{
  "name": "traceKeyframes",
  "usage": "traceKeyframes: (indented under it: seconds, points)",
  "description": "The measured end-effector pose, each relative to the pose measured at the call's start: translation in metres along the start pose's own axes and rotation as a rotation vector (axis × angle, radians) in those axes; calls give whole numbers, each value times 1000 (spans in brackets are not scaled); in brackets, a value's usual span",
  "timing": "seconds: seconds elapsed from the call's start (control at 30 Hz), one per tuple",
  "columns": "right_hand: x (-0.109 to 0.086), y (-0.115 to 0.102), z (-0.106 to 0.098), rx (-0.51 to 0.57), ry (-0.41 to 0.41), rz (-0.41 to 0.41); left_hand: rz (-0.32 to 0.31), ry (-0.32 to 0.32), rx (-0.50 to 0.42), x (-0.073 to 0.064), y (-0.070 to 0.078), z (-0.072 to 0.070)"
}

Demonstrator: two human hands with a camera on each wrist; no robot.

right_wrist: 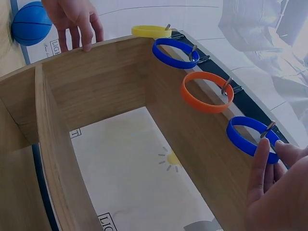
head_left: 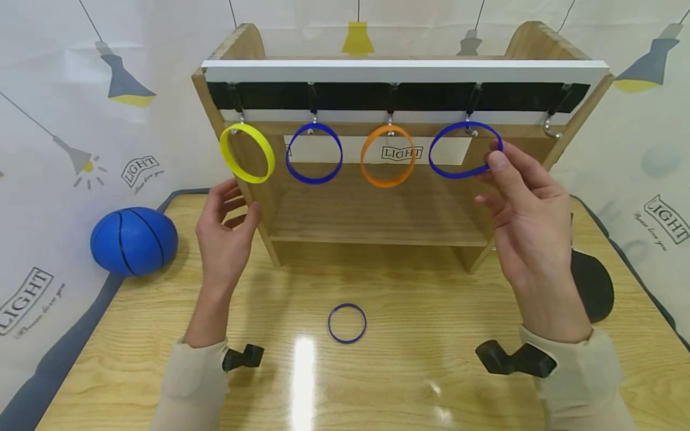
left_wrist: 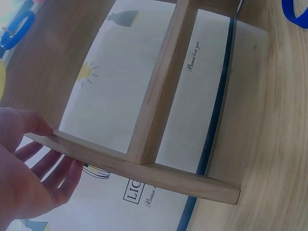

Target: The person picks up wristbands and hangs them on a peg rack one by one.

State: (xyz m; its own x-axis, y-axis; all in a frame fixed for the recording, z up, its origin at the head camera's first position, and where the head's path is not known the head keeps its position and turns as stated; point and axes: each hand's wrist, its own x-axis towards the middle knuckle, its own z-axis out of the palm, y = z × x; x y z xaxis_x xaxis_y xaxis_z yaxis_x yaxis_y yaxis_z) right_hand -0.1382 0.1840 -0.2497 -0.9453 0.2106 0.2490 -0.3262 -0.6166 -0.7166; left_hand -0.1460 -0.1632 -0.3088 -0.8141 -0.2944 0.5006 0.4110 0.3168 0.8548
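Note:
Between thumb and fingers, my right hand (head_left: 530,221) pinches the right edge of a blue silicone wristband (head_left: 465,124), which hangs around the fourth hook. The right wrist view shows this blue wristband (right_wrist: 240,140) looped over its hook, fingertips at its lower edge. To its left hang an orange wristband (head_left: 388,184), another blue wristband (head_left: 315,181) and a yellow wristband (head_left: 247,179), one per hook. My left hand (head_left: 223,230) grips the left side panel of the wooden shelf (head_left: 377,203); in the left wrist view the thumb and fingers straddle the panel edge (left_wrist: 106,161).
A bare hook (head_left: 551,129) sits at the rail's right end. One thin dark-blue wristband (head_left: 347,342) lies on the table (head_left: 409,365) before the shelf. At left is a blue ball (head_left: 133,241); a black paddle-like object (head_left: 592,287) is partly hidden behind my right arm.

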Motion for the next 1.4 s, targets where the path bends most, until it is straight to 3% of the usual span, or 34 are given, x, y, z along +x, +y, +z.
traceKeyframes:
  seconds: [0.83, 0.93, 1.07, 1.17, 1.27, 1.4]
  points:
    - [-7, 1, -15, -101, 29, -29, 2, -3, 3, 0, 0, 1]
    - [-11, -1, -16, -159, 48, -91, 1, -4, 3, -1, 0, 1]
    - [-21, -3, -16, -290, 41, -241, 1, -6, 2, -1, 0, 1]
    - [-30, -3, -13, -367, -37, -335, 1, -4, -1, -1, 1, 1]
    - [-40, -2, -8, -451, -184, -378, 0, 0, -6, 0, 1, 1]
    - [-50, 2, -3, -710, -406, -379, -3, 5, -5, 0, 1, 1]
